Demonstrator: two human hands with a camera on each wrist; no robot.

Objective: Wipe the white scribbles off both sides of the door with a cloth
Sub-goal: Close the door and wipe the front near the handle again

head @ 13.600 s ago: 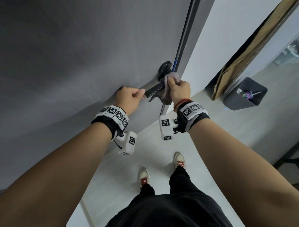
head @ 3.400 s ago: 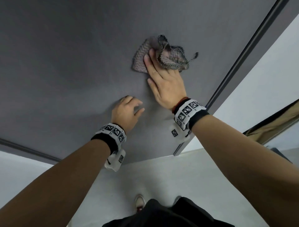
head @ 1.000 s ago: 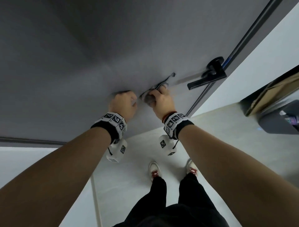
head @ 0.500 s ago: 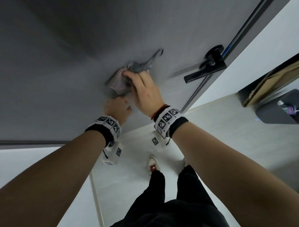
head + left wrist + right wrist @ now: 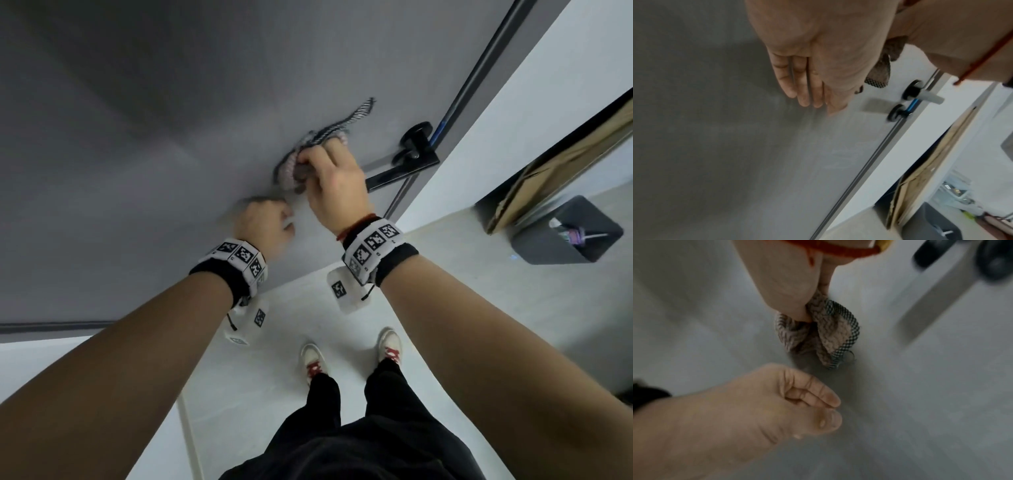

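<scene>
The grey door (image 5: 171, 120) fills the upper left of the head view. My right hand (image 5: 329, 171) grips a bunched pink-grey cloth (image 5: 289, 164) with a checked edge and presses it on the door, just left of the black lever handle (image 5: 411, 161). A tail of the cloth (image 5: 356, 114) trails upward. In the right wrist view the cloth (image 5: 824, 332) is pinched under my right hand's fingers. My left hand (image 5: 270, 219) holds nothing, and its fingertips (image 5: 807, 97) touch the door below the cloth. Faint pale marks (image 5: 840, 155) show on the door near its edge.
The door's edge (image 5: 479, 78) meets a white wall (image 5: 548, 85) on the right. A dark bin (image 5: 565, 233) with small items and a leaning cardboard sheet (image 5: 555, 164) stand on the pale floor (image 5: 445, 274). My feet (image 5: 352, 353) are close to the door.
My right hand swept the cloth left and up across the door, then back right toward the handle. The left hand stayed against the door just below it.
</scene>
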